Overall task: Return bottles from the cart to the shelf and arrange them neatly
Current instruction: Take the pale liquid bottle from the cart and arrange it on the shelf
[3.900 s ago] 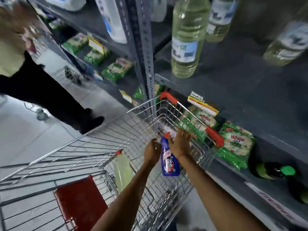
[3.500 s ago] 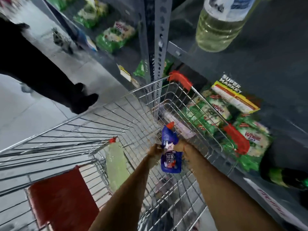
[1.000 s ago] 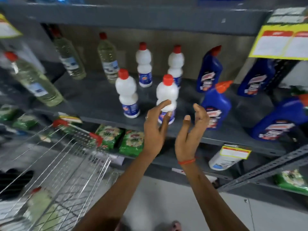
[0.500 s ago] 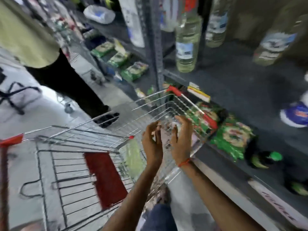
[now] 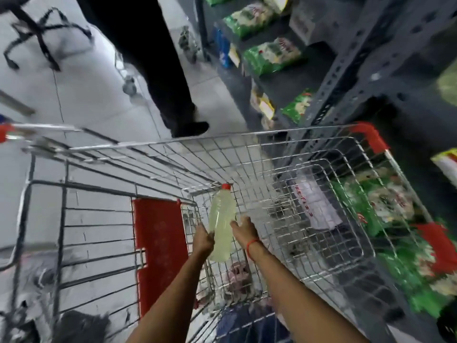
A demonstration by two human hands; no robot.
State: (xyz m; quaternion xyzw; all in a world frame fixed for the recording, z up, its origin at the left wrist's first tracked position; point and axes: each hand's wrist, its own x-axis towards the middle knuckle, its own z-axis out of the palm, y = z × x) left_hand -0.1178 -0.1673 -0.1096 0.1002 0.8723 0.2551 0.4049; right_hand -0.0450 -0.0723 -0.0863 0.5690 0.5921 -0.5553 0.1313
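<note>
A clear bottle (image 5: pixel 221 219) of pale yellow liquid with a red cap lies inside the wire cart (image 5: pixel 284 154), against its left corner. My left hand (image 5: pixel 203 240) grips the bottle's left side near the base. My right hand (image 5: pixel 243 229) presses on its right side, a red thread around the wrist. The dark grey shelf (image 5: pixel 385 78) stands to the right of the cart.
Green snack packs (image 5: pixel 272 55) lie on the low shelf levels beside and beyond the cart. A red child-seat flap (image 5: pixel 160 251) hangs at the cart's handle end. A person in dark trousers (image 5: pixel 153 58) stands just past the cart. A chair base (image 5: pixel 37 38) is at the far left.
My hands went from the shelf, where the blue bottle now stands, back down into the cart. They have closed on the pale yellow bottle.
</note>
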